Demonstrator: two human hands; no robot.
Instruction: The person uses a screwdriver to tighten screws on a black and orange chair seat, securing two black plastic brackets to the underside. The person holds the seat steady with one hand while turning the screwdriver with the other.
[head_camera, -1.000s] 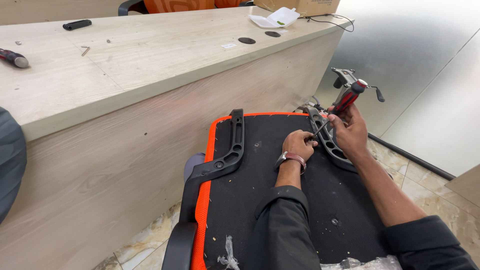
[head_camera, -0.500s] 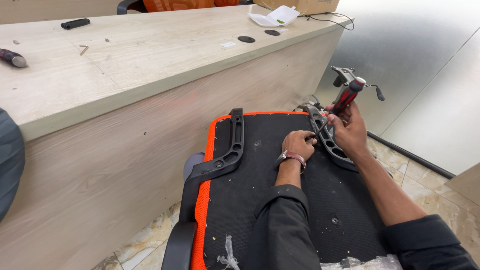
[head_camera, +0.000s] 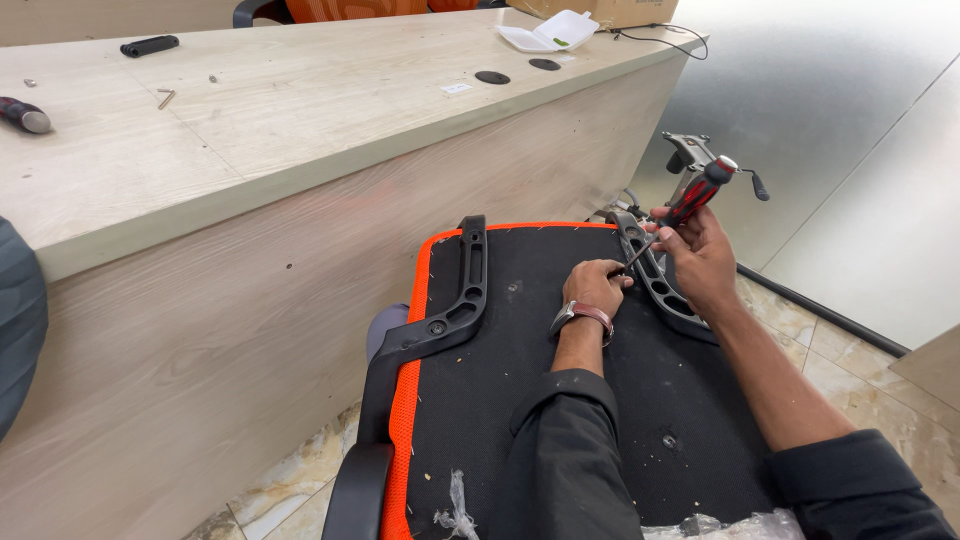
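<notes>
An upturned chair seat (head_camera: 520, 400) with black underside and orange edge lies in front of me. A black armrest bracket (head_camera: 455, 305) is fixed along its left side, another bracket (head_camera: 655, 280) along its right. My right hand (head_camera: 705, 255) grips a red-and-black screwdriver (head_camera: 692, 200), tilted with its tip down at the right bracket. My left hand (head_camera: 592, 290) rests on the seat beside that bracket, fingers closed near the screwdriver tip; whether it pinches a screw is hidden.
A long wooden desk (head_camera: 250, 130) stands close on the left, carrying loose screws (head_camera: 165, 97), another screwdriver (head_camera: 25, 115), a black handle (head_camera: 150, 45) and a white tray (head_camera: 545, 32). A chair mechanism (head_camera: 690, 155) lies beyond the seat. Marble floor and frosted glass wall are right.
The right hand and screwdriver have shifted slightly; the handle tilts a little differently. The left hand stays at the bracket.
</notes>
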